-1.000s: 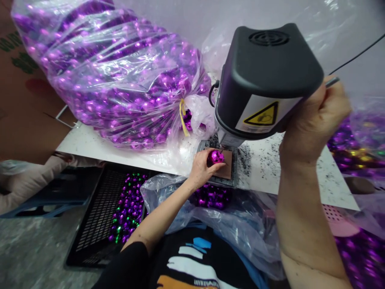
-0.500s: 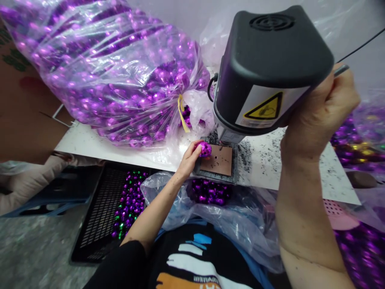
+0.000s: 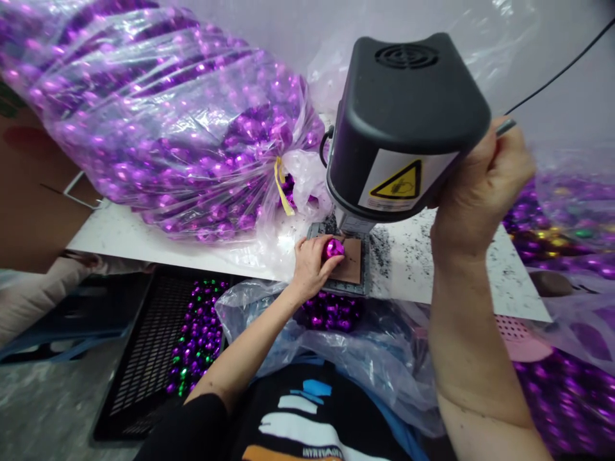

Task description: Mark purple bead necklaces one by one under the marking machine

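Observation:
My left hand (image 3: 311,264) pinches a shiny purple faceted ball (image 3: 334,248) between thumb and fingers. The ball is over the brown board (image 3: 353,272) on the drill press base, close under the black drill press head (image 3: 408,109). Whether the drill bit touches it, I cannot tell. My right hand (image 3: 485,186) is closed round a lever (image 3: 505,127) at the head's right side; only the lever's grey end shows. Below the table edge, dark purple balls (image 3: 331,312) lie in a clear plastic bag (image 3: 365,355) at my lap.
A large tied bag of purple balls (image 3: 192,141) fills the table's left. Black shavings (image 3: 382,253) litter the white table (image 3: 408,275). Lower left stands a black crate (image 3: 129,371) with purple and green balls. A pink perforated basket (image 3: 521,339) and more bags sit right. Another person's sleeve (image 3: 29,301) shows left.
My left hand has brought the ball rightward over the board, nearer the drill, and its thumb now shows in front. My right hand keeps its grip on the lever. The view has shifted slightly.

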A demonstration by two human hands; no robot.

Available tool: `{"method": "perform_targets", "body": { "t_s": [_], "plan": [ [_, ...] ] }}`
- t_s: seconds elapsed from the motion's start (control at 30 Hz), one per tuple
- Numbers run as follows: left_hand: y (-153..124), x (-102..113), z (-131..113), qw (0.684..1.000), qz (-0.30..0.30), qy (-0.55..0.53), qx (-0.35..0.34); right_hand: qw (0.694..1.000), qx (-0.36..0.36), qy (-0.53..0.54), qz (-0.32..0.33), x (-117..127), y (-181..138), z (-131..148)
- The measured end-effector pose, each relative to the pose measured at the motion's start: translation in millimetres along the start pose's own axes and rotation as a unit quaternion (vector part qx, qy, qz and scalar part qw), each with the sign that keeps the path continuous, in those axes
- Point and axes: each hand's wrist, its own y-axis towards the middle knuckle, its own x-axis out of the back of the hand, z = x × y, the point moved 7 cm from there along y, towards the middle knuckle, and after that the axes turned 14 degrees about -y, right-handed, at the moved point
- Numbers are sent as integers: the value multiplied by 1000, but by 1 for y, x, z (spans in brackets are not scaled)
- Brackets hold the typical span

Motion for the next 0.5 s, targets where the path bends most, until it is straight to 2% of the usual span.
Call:
{"method": "perform_targets", "body": {
  "t_s": [0.1,0.3,0.5],
  "plan": [
    [3,-2,-2,1000,-11,-4,-14,1000,-7,-2,1,0,0,-3],
    [14,-4,9,995,-33,-75,50,1000,7,-7,-1,3,-1,5],
    [14,-12,4,998,-6,-59,13,1000,11,-9,-18,5,-1,9]
  ]
}}
